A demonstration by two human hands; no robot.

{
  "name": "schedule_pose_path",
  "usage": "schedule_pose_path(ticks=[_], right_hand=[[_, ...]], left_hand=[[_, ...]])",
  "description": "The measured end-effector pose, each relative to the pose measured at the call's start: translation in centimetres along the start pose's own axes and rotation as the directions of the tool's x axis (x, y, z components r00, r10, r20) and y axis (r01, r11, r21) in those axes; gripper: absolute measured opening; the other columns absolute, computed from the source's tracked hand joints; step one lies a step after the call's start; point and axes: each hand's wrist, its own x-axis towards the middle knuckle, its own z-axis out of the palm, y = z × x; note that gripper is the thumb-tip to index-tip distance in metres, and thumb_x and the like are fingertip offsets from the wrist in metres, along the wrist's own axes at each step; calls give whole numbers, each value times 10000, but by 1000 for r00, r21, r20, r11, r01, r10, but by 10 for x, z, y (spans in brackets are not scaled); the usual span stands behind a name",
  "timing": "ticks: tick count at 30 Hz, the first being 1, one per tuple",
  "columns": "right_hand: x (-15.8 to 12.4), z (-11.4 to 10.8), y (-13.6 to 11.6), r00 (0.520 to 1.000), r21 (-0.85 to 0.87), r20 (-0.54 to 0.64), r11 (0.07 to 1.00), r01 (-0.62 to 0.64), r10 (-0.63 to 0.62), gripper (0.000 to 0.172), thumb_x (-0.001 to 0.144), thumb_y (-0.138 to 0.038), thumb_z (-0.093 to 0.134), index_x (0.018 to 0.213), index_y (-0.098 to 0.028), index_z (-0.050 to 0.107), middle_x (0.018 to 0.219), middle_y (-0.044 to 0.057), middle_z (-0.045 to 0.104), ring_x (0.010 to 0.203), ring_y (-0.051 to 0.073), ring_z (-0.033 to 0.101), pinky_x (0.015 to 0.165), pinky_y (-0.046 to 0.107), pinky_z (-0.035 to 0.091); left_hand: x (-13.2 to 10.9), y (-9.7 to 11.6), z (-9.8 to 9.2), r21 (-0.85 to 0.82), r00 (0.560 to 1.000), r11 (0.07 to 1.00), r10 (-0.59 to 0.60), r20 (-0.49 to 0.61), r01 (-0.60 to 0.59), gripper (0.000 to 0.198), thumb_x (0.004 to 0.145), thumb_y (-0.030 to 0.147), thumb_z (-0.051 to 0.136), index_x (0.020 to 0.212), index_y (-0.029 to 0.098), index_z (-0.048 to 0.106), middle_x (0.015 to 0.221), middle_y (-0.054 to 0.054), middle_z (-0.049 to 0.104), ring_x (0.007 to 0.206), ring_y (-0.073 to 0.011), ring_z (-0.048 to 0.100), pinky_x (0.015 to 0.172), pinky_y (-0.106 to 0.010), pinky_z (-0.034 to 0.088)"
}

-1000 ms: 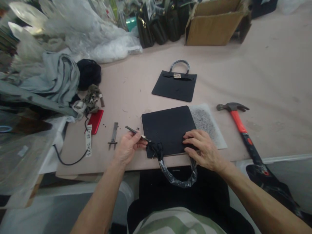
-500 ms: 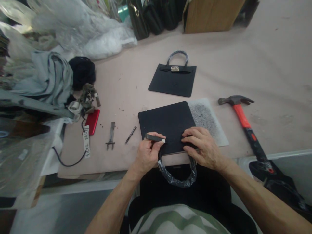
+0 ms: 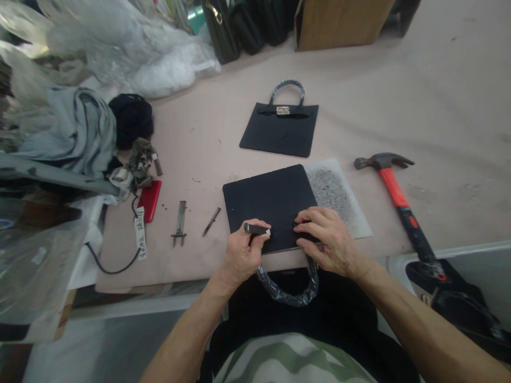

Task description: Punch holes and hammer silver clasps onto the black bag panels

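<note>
A black handbag panel point(image 3: 263, 194) lies at the table's front edge, its plastic-wrapped handle point(image 3: 289, 299) hanging over toward my lap. My left hand point(image 3: 245, 247) is closed round a short dark stick-like tool point(image 3: 255, 229) with a pale tip, held over the panel's lower left part near one handle end. The tool's exact kind does not show. My right hand point(image 3: 327, 239) rests on the panel's lower right, fingers apart and slightly bent, pressing by the other handle end. Under the panel's right side lies a speckled whitish slab point(image 3: 339, 197).
Farther back lies a second black handbag panel point(image 3: 277, 130) with handle and gold clasp. On the right is a claw hammer point(image 3: 395, 189). Left are a metal divider-like tool point(image 3: 180, 223), a slim metal tool point(image 3: 211, 222), a red case point(image 3: 150, 201) and piled cloth point(image 3: 80, 127).
The tool in my left hand has tilted a little, its back end now lower and farther right. My right hand stays on the panel. The whole view has shifted slightly.
</note>
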Motion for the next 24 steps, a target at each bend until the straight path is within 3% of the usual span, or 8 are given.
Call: schedule_pose_path(ticks=[7, 12, 16, 20, 24], right_hand=[[-1, 0, -1, 1000, 9, -14, 1000, -5, 5, 136, 925, -280, 593, 1027, -217, 659, 1120, 91, 670, 1092, 276, 573, 957, 483, 422], [-2, 1, 0, 1000, 14, -10, 1000, -3, 4, 133, 934, -287, 593, 1023, -209, 652, 1116, 95, 668, 1094, 278, 568, 949, 482, 426], [0, -4, -1, 1000, 110, -25, 994, 0, 3, 130, 942, -302, 593, 1013, -210, 652, 1097, 89, 677, 1086, 270, 584, 947, 475, 437], [-1, -27, -1, 992, 225, -60, 970, -94, 110, 121, 944, -299, 592, 1011, -232, 666, 1100, 82, 685, 1076, 256, 618, 922, 437, 493], [-18, -64, 22, 931, -59, -250, 955, -289, 267, 134, 918, -325, 597, 940, -220, 677, 1069, 120, 689, 1046, 283, 627, 962, 455, 476]], left_hand=[[-1, 2, 4, 27, 1000, 1000, 13, -18, -13, 124, 944, 196, 559, 1013, 180, 660, 993, -67, 730, 924, -187, 707, 850, -295, 572], [0, 2, 9, 90, 993, 991, 106, -43, -102, 111, 942, 166, 547, 1017, 182, 627, 982, -69, 724, 919, -186, 705, 848, -290, 565], [-1, -1, 12, 93, 991, 988, 129, -35, -125, 109, 944, 164, 549, 1031, 182, 611, 992, -69, 713, 911, -181, 699, 831, -282, 557], [-1, -3, 12, 83, 996, 993, 87, -13, -86, 112, 937, 175, 539, 1020, 187, 614, 994, -69, 710, 915, -186, 696, 831, -288, 555], [0, -2, 11, 43, 997, 996, 83, -5, -82, 109, 924, 183, 558, 1012, 192, 622, 970, -57, 705, 907, -183, 689, 832, -285, 549]])
